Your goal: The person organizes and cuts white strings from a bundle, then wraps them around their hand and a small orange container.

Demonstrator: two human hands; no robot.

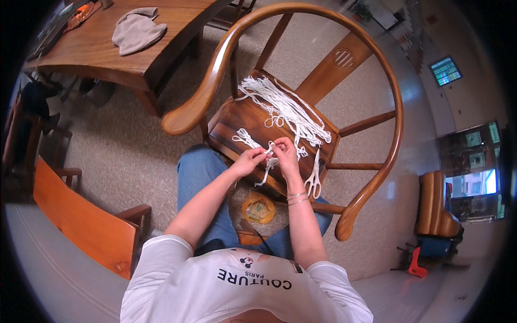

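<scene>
Over the front of a wooden armchair's seat (229, 126), my left hand (251, 161) and my right hand (286, 153) meet, fingertips pinched on a small bundle of white cord (246, 138). Its looped end lies to the left of my fingers, and a loose tail hangs down past the seat's front edge. Both hands are closed on the cord; the exact spot they grip is partly hidden by the fingers. Behind them a long heap of white cord (285, 105) stretches across the seat. White-handled scissors (314, 180) lie on the seat beside my right wrist, blades pointing away from me.
The chair's curved armrest rail (396, 102) loops around the seat. A wooden table (177, 27) with a grey-beige cloth (138, 31) stands at far left. Below the seat, between my knees, is a round yellow item (258, 208). An orange-brown wooden chair (86, 215) is at left.
</scene>
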